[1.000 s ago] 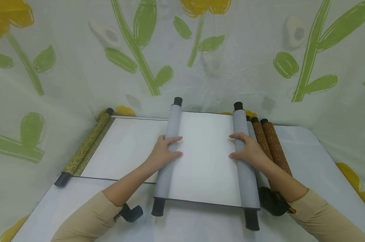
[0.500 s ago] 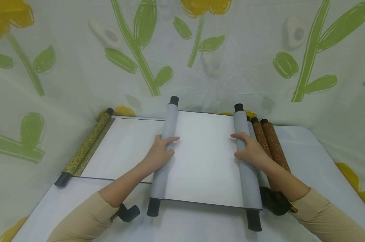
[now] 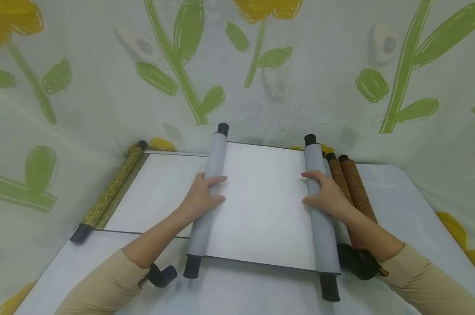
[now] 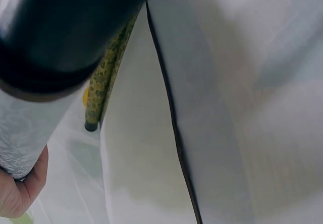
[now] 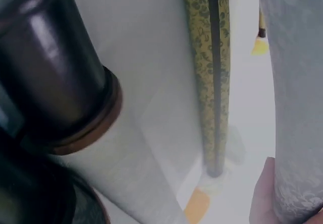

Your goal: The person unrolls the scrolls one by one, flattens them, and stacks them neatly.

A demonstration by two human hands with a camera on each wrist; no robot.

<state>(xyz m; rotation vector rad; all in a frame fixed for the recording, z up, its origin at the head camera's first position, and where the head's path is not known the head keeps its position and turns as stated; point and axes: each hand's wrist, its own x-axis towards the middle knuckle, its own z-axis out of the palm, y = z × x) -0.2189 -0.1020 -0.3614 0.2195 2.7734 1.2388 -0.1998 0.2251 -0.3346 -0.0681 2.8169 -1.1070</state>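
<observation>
A partly unrolled hanging scroll (image 3: pixel 265 205) with silver-grey rollers and black end knobs is held by both hands, raised and slanted toward me. My left hand (image 3: pixel 198 197) grips the left roller (image 3: pixel 216 153), thumb and index finger reaching over onto the white paper side. Around the right roller (image 3: pixel 326 245), my right hand (image 3: pixel 328 194) curls in the same way. The left wrist view shows a black end knob (image 4: pixel 55 32) up close and fingers on the silver brocade. In the right wrist view, a knob (image 5: pixel 55 62) fills the left side.
Behind lies another scroll with a yellow-green patterned roller (image 3: pixel 111 188) and a white sheet (image 3: pixel 154 197), its right part hidden by the held scroll. Brown patterned rolls (image 3: pixel 361 192) lie at the right, next to a partly hidden greyish roll. A flowered cloth (image 3: pixel 276 105) hangs behind the table.
My left hand has moved left with its roller, so more white paper shows between the rollers. My right hand and its roller have shifted only slightly.
</observation>
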